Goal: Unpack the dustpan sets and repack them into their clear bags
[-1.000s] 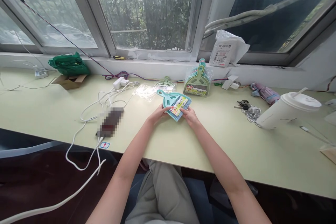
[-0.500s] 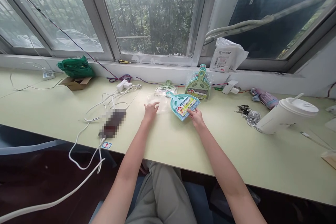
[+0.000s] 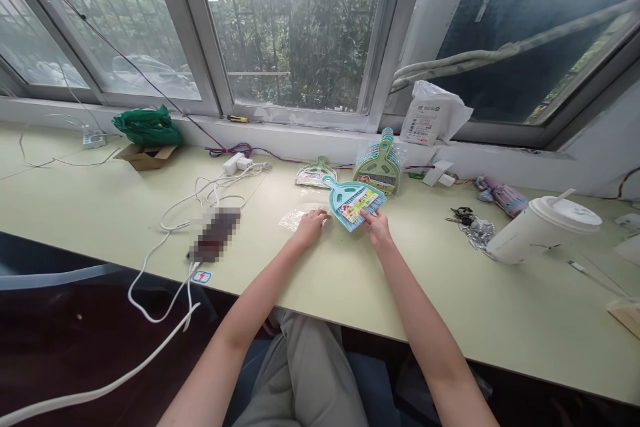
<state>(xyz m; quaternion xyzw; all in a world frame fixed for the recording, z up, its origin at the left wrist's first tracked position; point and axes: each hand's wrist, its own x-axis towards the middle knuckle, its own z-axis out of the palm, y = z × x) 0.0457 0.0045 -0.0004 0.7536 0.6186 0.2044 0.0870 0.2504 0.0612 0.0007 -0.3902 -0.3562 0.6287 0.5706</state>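
Note:
My right hand [image 3: 377, 227] grips the lower edge of a blue dustpan and brush set [image 3: 353, 201] with a yellow label, raised a little over the table. Left of it, my left hand [image 3: 311, 227] has its fingers pressed together on a clear plastic bag [image 3: 295, 216] that lies on the tabletop. Behind the blue set sits a green dustpan set [image 3: 316, 175], flat near the wall. A stack of wrapped dustpan sets [image 3: 379, 167] leans by the windowsill.
A phone [image 3: 216, 235] with white cables lies at left, beyond it a green bag [image 3: 147, 125] on a small carton [image 3: 149, 156]. At right are keys [image 3: 470, 221], a white cup [image 3: 540, 230] and a folded umbrella [image 3: 503, 196]. A white packet [image 3: 433, 113] stands on the sill.
My left hand has moved right and closed on the clear bag, bringing it nearer the blue set. The view has shifted slightly; my right hand still holds the set.

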